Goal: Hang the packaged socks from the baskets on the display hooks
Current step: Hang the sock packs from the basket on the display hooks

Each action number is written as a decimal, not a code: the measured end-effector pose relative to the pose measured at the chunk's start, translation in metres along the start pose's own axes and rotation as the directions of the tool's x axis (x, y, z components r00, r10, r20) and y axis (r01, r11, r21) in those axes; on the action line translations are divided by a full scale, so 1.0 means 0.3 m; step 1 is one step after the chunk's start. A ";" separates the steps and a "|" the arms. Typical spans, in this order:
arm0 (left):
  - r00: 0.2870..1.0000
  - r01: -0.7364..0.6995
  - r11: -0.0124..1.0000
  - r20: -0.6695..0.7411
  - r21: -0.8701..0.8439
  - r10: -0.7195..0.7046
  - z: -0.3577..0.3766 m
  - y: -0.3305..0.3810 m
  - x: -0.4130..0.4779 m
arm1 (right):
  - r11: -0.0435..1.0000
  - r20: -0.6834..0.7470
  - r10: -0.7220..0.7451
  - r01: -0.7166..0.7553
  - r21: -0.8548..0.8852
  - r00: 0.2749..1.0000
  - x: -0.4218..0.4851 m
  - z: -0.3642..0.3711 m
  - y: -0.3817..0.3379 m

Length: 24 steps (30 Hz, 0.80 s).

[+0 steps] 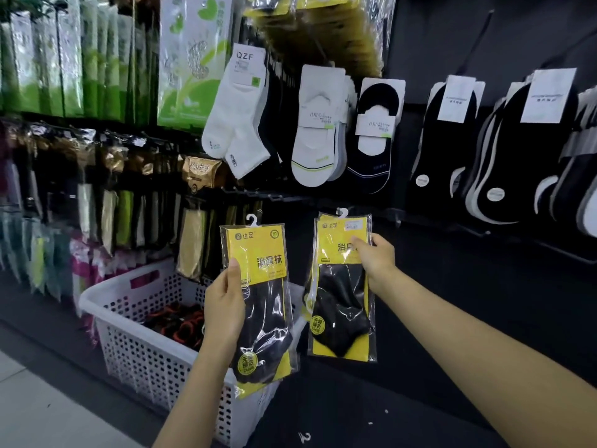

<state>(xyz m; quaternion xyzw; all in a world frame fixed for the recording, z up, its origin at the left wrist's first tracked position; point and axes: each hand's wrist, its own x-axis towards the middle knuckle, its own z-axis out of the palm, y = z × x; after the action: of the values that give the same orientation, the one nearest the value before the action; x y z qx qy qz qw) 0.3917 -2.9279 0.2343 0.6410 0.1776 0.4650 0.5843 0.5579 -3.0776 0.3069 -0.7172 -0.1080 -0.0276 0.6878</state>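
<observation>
My left hand grips a yellow-and-black sock packet by its left edge, held upright over the white basket. My right hand holds a small stack of the same yellow sock packets at the card header, its white plastic hanger up close to a black display hook on the dark wall. Whether that hanger sits on the hook I cannot tell. Inside the basket lie dark socks with orange trim.
White and black socks hang on hooks above. Black no-show socks fill the right wall. Green and gold packets crowd the left racks. A loose white hanger lies on the dark shelf base below.
</observation>
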 end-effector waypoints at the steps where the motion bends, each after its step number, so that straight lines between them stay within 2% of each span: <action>1: 1.000 0.011 1.000 0.004 -0.010 -0.011 -0.001 -0.004 0.004 | 0.999 -0.007 0.038 -0.038 0.019 0.999 0.009 0.003 0.011; 6: 0.999 0.022 1.000 0.034 -0.012 -0.021 0.017 -0.005 0.005 | 0.968 -0.010 0.217 -0.214 0.127 0.976 0.019 -0.018 0.059; 8: 0.998 0.047 0.998 0.054 -0.035 -0.045 0.030 0.000 -0.001 | 0.958 -0.017 0.236 -0.230 0.173 0.972 0.009 -0.040 0.082; 11: 0.994 0.079 0.996 0.084 -0.030 -0.076 0.046 0.008 -0.018 | 0.973 -0.128 0.213 -0.199 0.117 0.969 -0.033 -0.082 0.121; 12: 0.992 0.079 0.996 0.096 -0.029 -0.076 0.053 0.011 -0.023 | 0.978 -0.124 0.194 -0.183 0.098 0.973 -0.054 -0.091 0.128; 15: 0.988 0.092 0.994 0.129 -0.054 -0.084 0.083 0.018 -0.036 | 0.985 0.089 0.141 -0.148 0.084 0.986 -0.132 -0.094 0.125; 19: 0.974 0.119 0.990 0.205 -0.079 -0.101 0.135 0.009 -0.057 | 0.992 0.367 0.066 -0.100 0.075 0.928 -0.217 -0.077 0.111; 22: 0.957 0.178 0.979 0.250 -0.102 -0.148 0.174 0.019 -0.080 | 0.993 0.469 0.067 -0.107 0.057 0.880 -0.253 -0.071 0.099; 24: 0.957 0.174 0.975 0.259 -0.141 -0.133 0.190 0.027 -0.094 | 0.993 0.470 0.060 -0.101 0.062 0.881 -0.261 -0.076 0.096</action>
<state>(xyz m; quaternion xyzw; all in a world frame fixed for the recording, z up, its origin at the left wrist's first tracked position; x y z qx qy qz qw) 0.4206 -2.9850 0.2374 0.6287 0.1142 0.3473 0.6864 0.4895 -3.1102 0.2651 -0.6770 -0.2415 0.1788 0.6718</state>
